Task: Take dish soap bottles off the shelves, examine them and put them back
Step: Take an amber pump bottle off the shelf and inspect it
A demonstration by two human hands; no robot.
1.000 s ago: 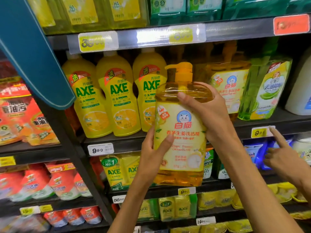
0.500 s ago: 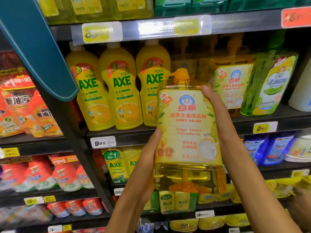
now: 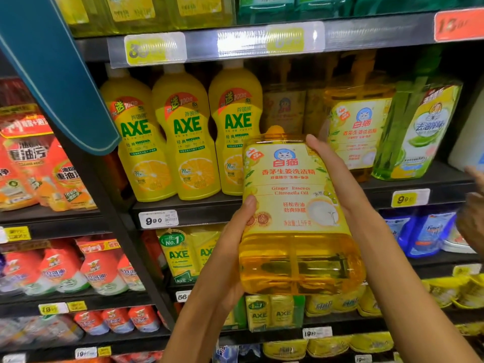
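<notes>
A large clear pump bottle of amber dish soap (image 3: 296, 205) with a pale yellow cat-logo label is held in front of the shelves, tilted with its base toward me. My left hand (image 3: 230, 247) grips its left side and lower edge, thumb on the label. My right hand (image 3: 337, 176) holds its right side, fingertips up at the shoulder. The pump top is mostly hidden behind the bottle. A matching bottle (image 3: 358, 124) stands on the shelf behind.
Three yellow AXE bottles (image 3: 188, 142) stand on the middle shelf (image 3: 183, 208) to the left. A green refill pouch (image 3: 419, 132) leans at right. Red pouches fill the left bay. Another person's hand (image 3: 471, 221) shows at the right edge. A teal cap brim hangs upper left.
The held bottle has come down and closer to me and tipped its base further forward. My left hand has slid lower along its side. Another person's hand has reappeared at the right edge.
</notes>
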